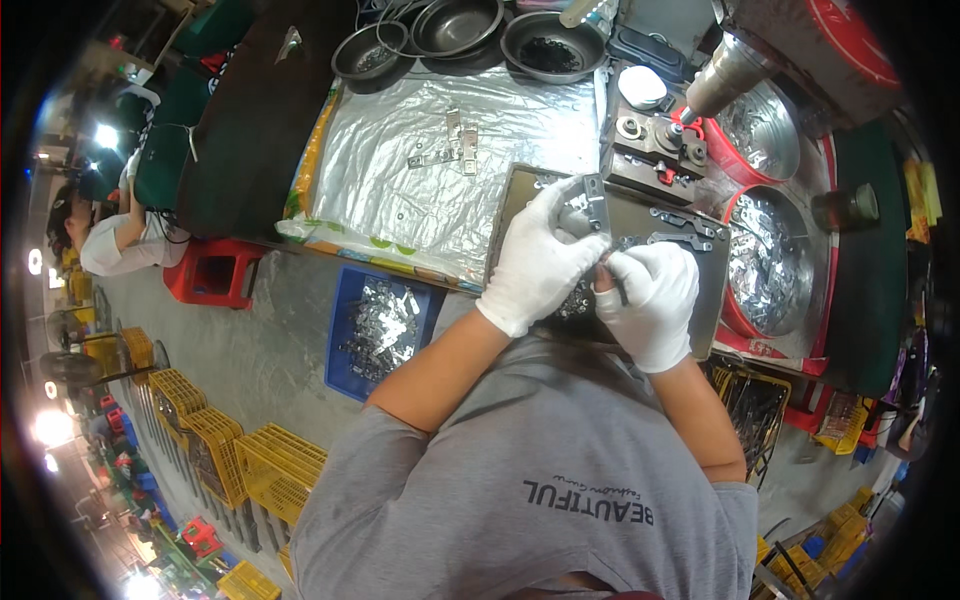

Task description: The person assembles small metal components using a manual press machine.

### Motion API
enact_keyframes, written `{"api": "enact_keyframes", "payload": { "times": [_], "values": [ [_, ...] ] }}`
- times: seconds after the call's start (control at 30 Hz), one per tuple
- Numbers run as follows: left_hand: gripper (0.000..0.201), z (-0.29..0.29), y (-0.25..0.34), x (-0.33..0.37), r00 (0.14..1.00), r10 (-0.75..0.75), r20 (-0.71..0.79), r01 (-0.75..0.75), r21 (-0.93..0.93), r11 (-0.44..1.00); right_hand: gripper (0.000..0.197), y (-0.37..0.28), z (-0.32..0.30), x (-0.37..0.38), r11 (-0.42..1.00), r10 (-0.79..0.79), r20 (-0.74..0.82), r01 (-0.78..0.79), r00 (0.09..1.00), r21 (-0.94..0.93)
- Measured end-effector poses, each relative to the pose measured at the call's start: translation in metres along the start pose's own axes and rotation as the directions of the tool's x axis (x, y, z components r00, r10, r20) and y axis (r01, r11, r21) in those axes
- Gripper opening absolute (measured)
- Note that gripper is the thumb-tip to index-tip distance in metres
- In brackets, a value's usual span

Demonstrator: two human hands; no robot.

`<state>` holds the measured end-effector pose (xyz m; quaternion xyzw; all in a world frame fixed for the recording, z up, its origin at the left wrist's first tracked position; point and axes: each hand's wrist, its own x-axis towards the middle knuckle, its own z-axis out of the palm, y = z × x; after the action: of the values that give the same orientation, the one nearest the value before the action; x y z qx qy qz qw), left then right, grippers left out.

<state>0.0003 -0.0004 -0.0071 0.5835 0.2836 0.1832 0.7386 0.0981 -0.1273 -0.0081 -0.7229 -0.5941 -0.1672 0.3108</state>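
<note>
The left hand point(540, 255), in a white glove, is closed around a small metal bracket point(592, 205), held over the dark tray point(520, 190). The right hand point(650, 300), at four o'clock from the left and touching it, has its gloved fingers pinched together on something too small to make out. More brackets point(680, 228) lie on the tray at two o'clock. A blue crate point(345, 340) of metal parts sits at eight o'clock.

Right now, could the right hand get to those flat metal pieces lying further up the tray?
Probably yes. The right hand is over the dark tray, and the flat metal pieces lie bare just beyond it. Nothing sits between, though its fingers seem busy with a small part.
</note>
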Motion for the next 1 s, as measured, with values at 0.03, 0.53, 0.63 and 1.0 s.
{"api": "enact_keyframes", "payload": {
  "times": [0.03, 0.53, 0.63, 1.0],
  "values": [
    [0.059, -0.001, -0.003, 0.001, 1.000, 0.012, 0.005, -0.012, -0.025, 1.000, 0.023, 0.001, 0.000, 0.000, 1.000, 0.000, 0.000, 0.000, 1.000, 0.000],
    [0.060, 0.008, 0.001, 0.006, 0.998, -0.031, 0.059, 0.034, -0.062, 0.997, 0.010, 0.052, -0.047, -0.056, 0.875, 0.483, 0.311, -0.450, 0.818, -0.176],
    [0.060, 0.011, -0.006, 0.007, 0.997, -0.045, 0.069, 0.050, -0.075, 0.996, 0.010, 0.050, -0.042, -0.056, 0.853, 0.522, 0.350, -0.468, 0.778, -0.232],
    [0.061, 0.006, -0.011, 0.003, 0.997, -0.020, 0.081, 0.024, -0.050, 0.998, 0.013, 0.061, -0.054, -0.045, 0.566, 0.677, 0.427, -0.795, 0.599, 0.218]
  ]
}}
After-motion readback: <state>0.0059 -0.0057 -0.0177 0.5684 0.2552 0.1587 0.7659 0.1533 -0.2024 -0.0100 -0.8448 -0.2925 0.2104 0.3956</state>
